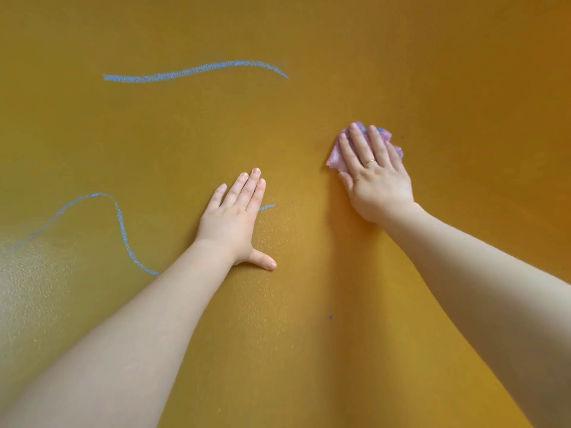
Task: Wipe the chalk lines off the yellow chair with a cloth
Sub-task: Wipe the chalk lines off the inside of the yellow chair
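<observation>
The yellow chair surface fills the whole head view. A wavy blue chalk line runs across its upper left. A second blue chalk line curls at the left and passes under my left arm, with a short end showing beside my fingers. My left hand lies flat on the surface, fingers together, thumb spread, holding nothing. My right hand presses flat on a crumpled pink cloth with blue chalk smudges, at the right of centre. Most of the cloth is hidden under the fingers.
A tiny blue chalk speck sits on the surface between my forearms. Glare brightens the textured surface at the lower left. No edge of the chair is visible.
</observation>
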`<state>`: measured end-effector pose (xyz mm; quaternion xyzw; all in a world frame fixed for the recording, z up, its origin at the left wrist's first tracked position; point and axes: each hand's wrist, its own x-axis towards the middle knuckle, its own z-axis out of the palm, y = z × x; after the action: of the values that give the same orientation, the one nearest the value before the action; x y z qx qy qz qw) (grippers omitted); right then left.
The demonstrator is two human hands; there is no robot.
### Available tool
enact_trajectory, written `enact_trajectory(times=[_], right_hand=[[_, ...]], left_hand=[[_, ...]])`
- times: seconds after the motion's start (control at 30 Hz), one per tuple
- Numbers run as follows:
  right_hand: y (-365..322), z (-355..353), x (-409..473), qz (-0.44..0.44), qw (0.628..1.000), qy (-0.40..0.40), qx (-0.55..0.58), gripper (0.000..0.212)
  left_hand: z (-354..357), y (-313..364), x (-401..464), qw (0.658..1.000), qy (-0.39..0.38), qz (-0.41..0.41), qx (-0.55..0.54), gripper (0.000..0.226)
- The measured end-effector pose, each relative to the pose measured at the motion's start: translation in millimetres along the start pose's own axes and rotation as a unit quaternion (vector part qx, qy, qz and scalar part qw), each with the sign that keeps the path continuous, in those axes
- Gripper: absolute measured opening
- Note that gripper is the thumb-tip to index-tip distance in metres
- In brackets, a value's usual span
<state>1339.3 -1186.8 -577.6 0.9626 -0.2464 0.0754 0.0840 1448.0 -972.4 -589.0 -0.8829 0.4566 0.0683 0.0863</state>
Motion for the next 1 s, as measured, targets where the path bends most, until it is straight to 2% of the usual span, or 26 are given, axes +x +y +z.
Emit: enact_trajectory(times=[0.17, 0.23, 0.3, 0.37, 0.47, 0.53, 0.57, 0.63, 0.7, 0.77, 0.87, 1.0], right_hand=[[-24.9, -12.6, 39.1, 0.159, 0.979, 0.082, 0.103, 0.061], [-51.3, -13.1, 48.1, 0.143, 0.975, 0.075, 0.152, 0.066], [-82.5, -14.5, 55.3, 0.07, 0.979, 0.051, 0.184, 0.068], [-109.2, -17.8, 57.1, 0.007, 0.98, 0.032, 0.197, 0.068], [-121.3, -18.3, 54.9, -0.033, 0.981, 0.02, 0.19, 0.064], [-108.0, -21.7, 61.5, -0.026, 0.985, 0.048, 0.162, 0.062], [-97.4, -27.7, 68.6, 0.005, 0.984, 0.068, 0.163, 0.062], [-72.7, -45.1, 89.3, 0.094, 0.974, 0.119, 0.168, 0.062], [-54.5, -63.2, 108.3, 0.149, 0.962, 0.159, 0.164, 0.062], [-51.1, -75.9, 122.6, 0.191, 0.947, 0.184, 0.182, 0.065], [-78.9, -82.9, 136.9, 0.214, 0.927, 0.214, 0.223, 0.068], [-130.8, -64.4, 143.7, 0.073, 0.939, 0.266, 0.205, 0.068]], left_hand=[[3.6, -3.5, 4.3, 1.0, 0.018, 0.009, -0.015, 0.14], [1.6, -4.5, 5.5, 1.0, 0.018, 0.013, -0.019, 0.139], [-0.5, -4.7, 4.9, 0.999, 0.012, 0.016, -0.03, 0.139], [-3.7, -5.5, 4.5, 0.999, 0.002, 0.016, -0.037, 0.137], [-15.2, -11.0, 1.0, 0.999, -0.01, 0.035, -0.032, 0.127], [-29.7, -21.8, -0.9, 0.999, 0.002, 0.048, -0.007, 0.115], [-39.6, -30.4, -0.7, 0.999, 0.023, 0.046, 0.008, 0.107], [-61.5, -50.0, 5.1, 0.992, 0.112, 0.037, 0.048, 0.097], [-85.0, -68.0, 15.8, 0.962, 0.244, 0.025, 0.117, 0.1], [-108.8, -82.4, 28.9, 0.936, 0.3, -0.031, 0.18, 0.114], [-135.6, -98.2, 44.9, 0.922, 0.277, -0.102, 0.251, 0.132], [-132.2, -114.0, 57.5, 0.926, 0.263, -0.13, 0.237, 0.14]])
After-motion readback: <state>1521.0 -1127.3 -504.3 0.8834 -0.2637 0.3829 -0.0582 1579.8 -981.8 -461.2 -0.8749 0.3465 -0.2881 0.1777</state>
